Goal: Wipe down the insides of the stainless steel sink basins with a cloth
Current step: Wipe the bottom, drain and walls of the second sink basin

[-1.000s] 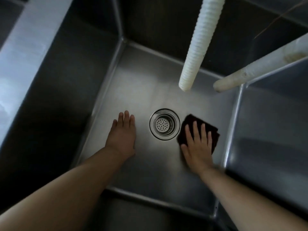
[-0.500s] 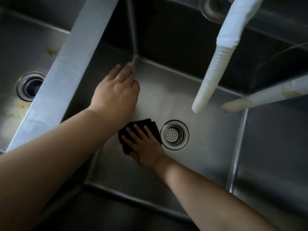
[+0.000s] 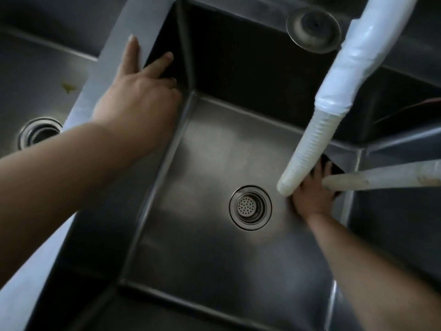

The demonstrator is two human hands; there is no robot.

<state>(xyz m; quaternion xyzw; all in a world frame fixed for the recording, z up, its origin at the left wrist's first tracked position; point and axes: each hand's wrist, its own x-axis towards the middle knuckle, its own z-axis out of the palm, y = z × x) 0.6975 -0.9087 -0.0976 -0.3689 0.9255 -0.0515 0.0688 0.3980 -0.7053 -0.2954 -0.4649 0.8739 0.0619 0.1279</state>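
I look down into the middle stainless steel basin (image 3: pixel 214 247), with its round drain strainer (image 3: pixel 250 207) right of centre. My right hand (image 3: pixel 312 194) lies flat on the basin floor at the right wall, fingers spread over a dark cloth (image 3: pixel 334 164). Two white hoses cross in front and hide most of the cloth. My left hand (image 3: pixel 136 91) rests on the divider (image 3: pixel 100 75) at the basin's left rim. Its thumb lies on top of the divider and its fingers reach down over the inner wall.
A ribbed white hose (image 3: pixel 307 149) hangs over the right of the basin, and a second white pipe (image 3: pixel 381 180) crosses from the right. The left basin (image 3: pixel 47 75) has its own drain (image 3: pixel 39 132). A round metal stopper (image 3: pixel 313 29) lies behind the basin.
My right hand slid the cloth from left of the drain across to the right wall. My left hand rose from the basin floor to the divider rim. The view pulled back.
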